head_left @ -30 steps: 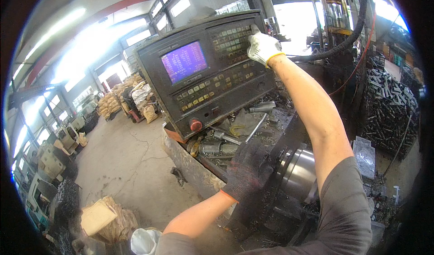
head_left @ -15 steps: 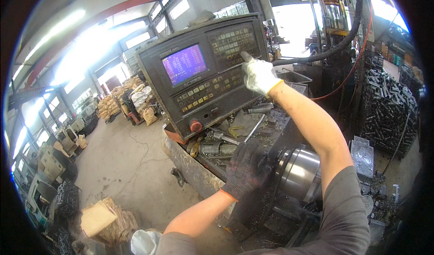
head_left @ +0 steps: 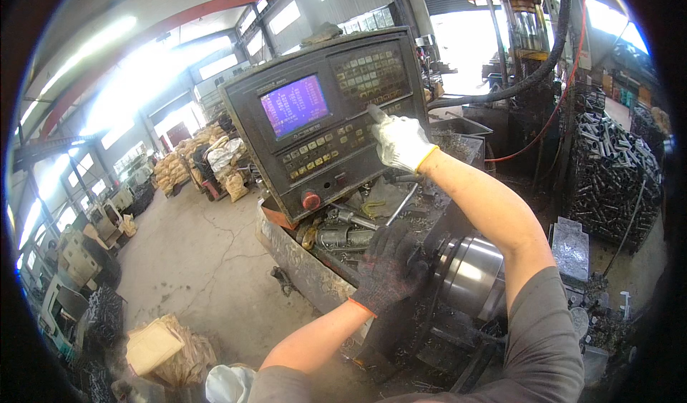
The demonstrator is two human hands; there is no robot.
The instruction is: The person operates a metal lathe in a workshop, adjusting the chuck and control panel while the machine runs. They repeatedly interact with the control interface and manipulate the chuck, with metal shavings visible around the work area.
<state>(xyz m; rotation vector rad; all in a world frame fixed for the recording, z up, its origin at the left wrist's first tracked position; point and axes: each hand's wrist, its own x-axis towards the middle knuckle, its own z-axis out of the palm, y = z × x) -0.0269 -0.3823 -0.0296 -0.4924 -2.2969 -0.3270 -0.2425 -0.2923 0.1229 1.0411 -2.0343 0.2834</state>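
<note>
In a white glove with a dark fingertip, my right hand (head_left: 403, 143) is at the machine's control panel (head_left: 336, 111). Its index finger stretches toward the keys below the upper keypad (head_left: 368, 74); the other fingers are curled and hold nothing. Whether the fingertip touches a key I cannot tell. My left hand (head_left: 390, 271), in a dark glove, lies with fingers extended against a dark machine part, left of a shiny metal cylinder (head_left: 471, 278). The panel carries a lit purple screen (head_left: 294, 105) and a red knob (head_left: 310, 200).
Metal tools and a rod (head_left: 402, 204) lie on the chip-strewn machine bed below the panel. A heap of metal parts (head_left: 612, 178) stands at right, beyond a hanging black cable (head_left: 526, 85). Stacked sacks (head_left: 172, 170) and a wrapped bundle (head_left: 168, 349) are on the floor at left.
My right hand has moved down and slightly left, from the upper keypad's lower edge to the keys beneath it. My left hand stays in place.
</note>
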